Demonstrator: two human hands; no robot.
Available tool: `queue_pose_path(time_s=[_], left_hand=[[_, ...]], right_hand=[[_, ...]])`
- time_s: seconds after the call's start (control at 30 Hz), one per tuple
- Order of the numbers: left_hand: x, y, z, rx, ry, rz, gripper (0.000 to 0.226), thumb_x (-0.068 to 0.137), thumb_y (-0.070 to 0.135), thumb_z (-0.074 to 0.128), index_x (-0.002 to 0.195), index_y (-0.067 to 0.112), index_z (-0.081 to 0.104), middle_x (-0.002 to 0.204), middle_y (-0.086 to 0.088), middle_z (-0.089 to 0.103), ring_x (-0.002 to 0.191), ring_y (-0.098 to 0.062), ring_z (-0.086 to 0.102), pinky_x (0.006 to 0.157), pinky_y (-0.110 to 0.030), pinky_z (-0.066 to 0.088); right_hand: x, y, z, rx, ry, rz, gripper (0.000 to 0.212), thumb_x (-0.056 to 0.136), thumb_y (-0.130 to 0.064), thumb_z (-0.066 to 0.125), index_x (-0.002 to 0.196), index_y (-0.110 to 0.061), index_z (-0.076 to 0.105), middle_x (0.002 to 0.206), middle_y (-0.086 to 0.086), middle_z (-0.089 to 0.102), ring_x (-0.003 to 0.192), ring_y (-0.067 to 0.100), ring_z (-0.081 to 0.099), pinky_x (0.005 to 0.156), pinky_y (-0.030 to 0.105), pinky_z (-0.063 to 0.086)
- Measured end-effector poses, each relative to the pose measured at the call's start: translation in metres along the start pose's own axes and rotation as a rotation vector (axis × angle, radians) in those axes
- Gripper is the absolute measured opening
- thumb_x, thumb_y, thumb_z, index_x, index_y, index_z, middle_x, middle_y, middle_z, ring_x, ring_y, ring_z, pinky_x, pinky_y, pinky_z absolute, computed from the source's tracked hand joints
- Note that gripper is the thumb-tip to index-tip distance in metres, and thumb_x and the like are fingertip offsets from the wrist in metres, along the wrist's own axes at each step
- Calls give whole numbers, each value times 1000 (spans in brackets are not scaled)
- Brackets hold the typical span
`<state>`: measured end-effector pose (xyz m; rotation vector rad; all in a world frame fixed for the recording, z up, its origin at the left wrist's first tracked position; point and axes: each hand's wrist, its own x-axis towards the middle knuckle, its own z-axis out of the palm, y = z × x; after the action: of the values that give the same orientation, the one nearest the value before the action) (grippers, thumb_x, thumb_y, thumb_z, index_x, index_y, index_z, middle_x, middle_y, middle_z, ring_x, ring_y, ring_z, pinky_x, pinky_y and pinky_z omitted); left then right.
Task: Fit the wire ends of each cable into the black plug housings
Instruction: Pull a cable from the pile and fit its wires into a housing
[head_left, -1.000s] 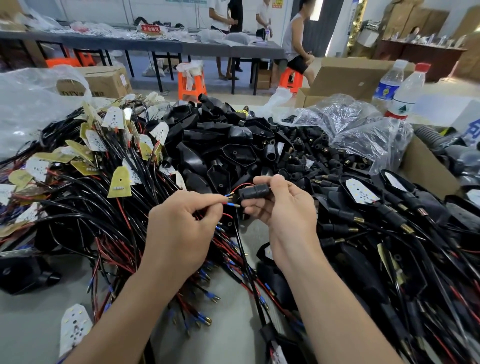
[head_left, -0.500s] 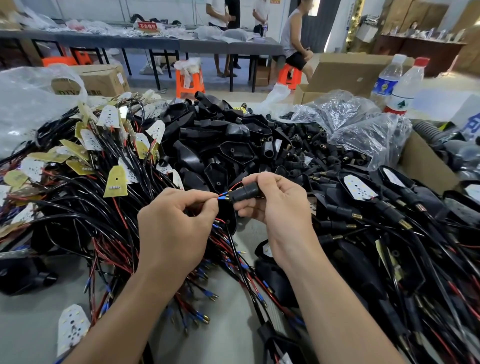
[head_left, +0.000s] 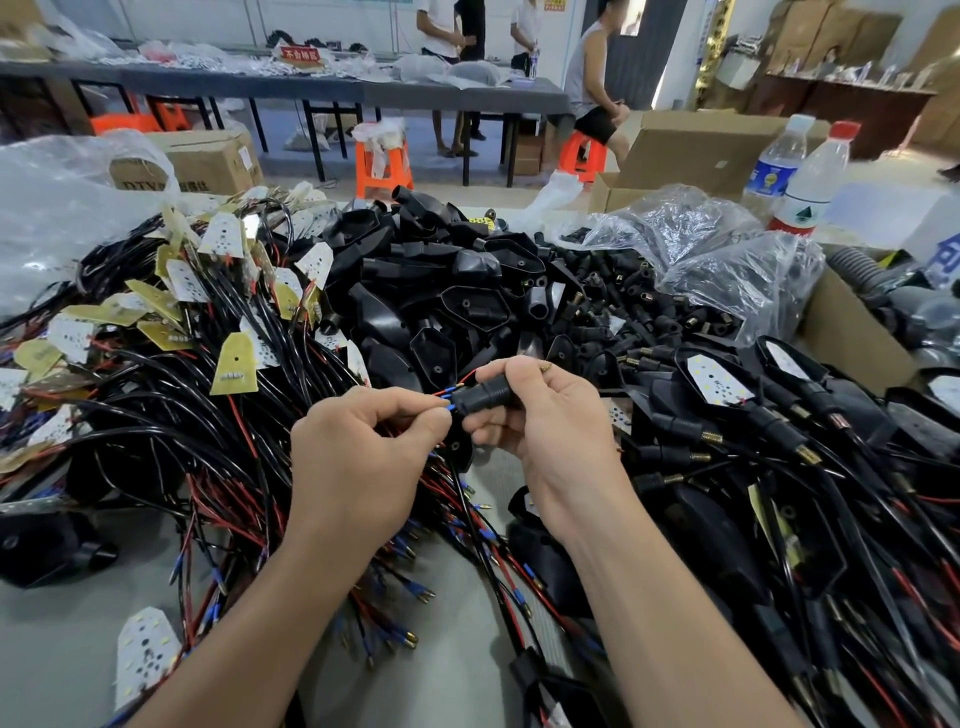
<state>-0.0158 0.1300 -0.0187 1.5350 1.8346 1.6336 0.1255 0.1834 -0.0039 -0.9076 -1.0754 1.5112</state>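
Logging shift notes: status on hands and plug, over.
Left hand pinching blue-sleeved wire ends. Right hand gripping small black cylindrical plug housing, wires at its mouth. Tangled black and red cable pile underneath, nothing between hands.

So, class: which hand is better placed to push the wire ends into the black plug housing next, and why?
Left, probably. The left hand pinches the wire ends right at the mouth of the black plug housing and can feed them in; the right hand grips the housing's body, steadying it.
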Motion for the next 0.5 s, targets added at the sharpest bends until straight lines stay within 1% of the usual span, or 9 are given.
queue_pose_path(time_s=[0.1, 0.17, 0.2, 0.27, 0.33, 0.37, 0.4, 0.47, 0.5], left_hand=[[0, -1, 2, -18, -51, 8, 32, 77, 28, 88, 71, 55, 73, 76, 27, 72, 72, 6, 67, 63, -5, 45], [2, 0, -1, -54, -75, -9, 19, 71, 46, 84, 82, 59, 75, 85, 31, 73, 80, 10, 68, 69, -4, 46], [4, -2, -3, -76, -84, -16, 20, 68, 53, 80, 87, 59, 75, 87, 31, 74, 82, 9, 69, 71, -5, 48], [7, -7, -5, -125, -89, -49, 18, 72, 48, 79, 89, 54, 78, 82, 21, 77, 78, -1, 72, 71, -17, 52], [8, -9, -4, -145, -72, -67, 17, 80, 33, 83, 84, 49, 80, 74, 11, 77, 70, -13, 72, 66, -28, 54], [8, -9, -3, -144, -64, -68, 23, 81, 26, 85, 81, 49, 80, 71, 9, 76, 67, -14, 71, 64, -28, 53], [7, -9, -2, -129, -67, -59, 30, 81, 23, 86, 78, 52, 80, 69, 10, 76, 64, -10, 69, 61, -23, 51], [4, -8, 0, -67, -89, -36, 39, 79, 21, 88, 74, 58, 76, 70, 19, 74, 65, 1, 67, 59, -10, 46], [3, -7, 0, -42, -92, -28, 40, 78, 22, 89, 73, 59, 75, 72, 23, 73, 67, 4, 66, 59, -7, 45]], right_hand=[[0, 0, 1, -38, 41, -31, 34, 108, -12, 43, 89, -2, 69, 67, 14, 71, 52, 17, 63, 52, 26, 54], [0, 0, 1, 0, 72, -34, 34, 108, -12, 44, 88, -3, 69, 69, 16, 71, 52, 18, 63, 52, 26, 54], [1, -1, 1, 29, 88, -36, 34, 108, -12, 44, 88, -3, 69, 70, 16, 72, 52, 19, 64, 51, 26, 54], [2, -1, 0, 79, 113, -49, 35, 110, -13, 43, 86, -4, 68, 70, 16, 72, 52, 19, 65, 51, 25, 54], [2, -1, 0, 83, 121, -59, 36, 110, -14, 43, 86, -4, 68, 71, 17, 72, 52, 19, 65, 51, 25, 54], [2, 0, 0, 66, 115, -63, 34, 109, -14, 44, 88, -4, 69, 71, 17, 72, 53, 19, 65, 51, 25, 54], [1, 1, 1, 39, 107, -70, 33, 108, -13, 45, 89, -3, 69, 70, 16, 71, 53, 19, 64, 52, 26, 53], [0, 4, 2, -24, 101, -92, 31, 106, -12, 46, 89, -5, 71, 66, 15, 70, 53, 19, 62, 51, 26, 52], [1, 4, 3, -44, 105, -106, 31, 106, -12, 46, 88, -5, 71, 64, 13, 70, 53, 19, 61, 51, 27, 51]])
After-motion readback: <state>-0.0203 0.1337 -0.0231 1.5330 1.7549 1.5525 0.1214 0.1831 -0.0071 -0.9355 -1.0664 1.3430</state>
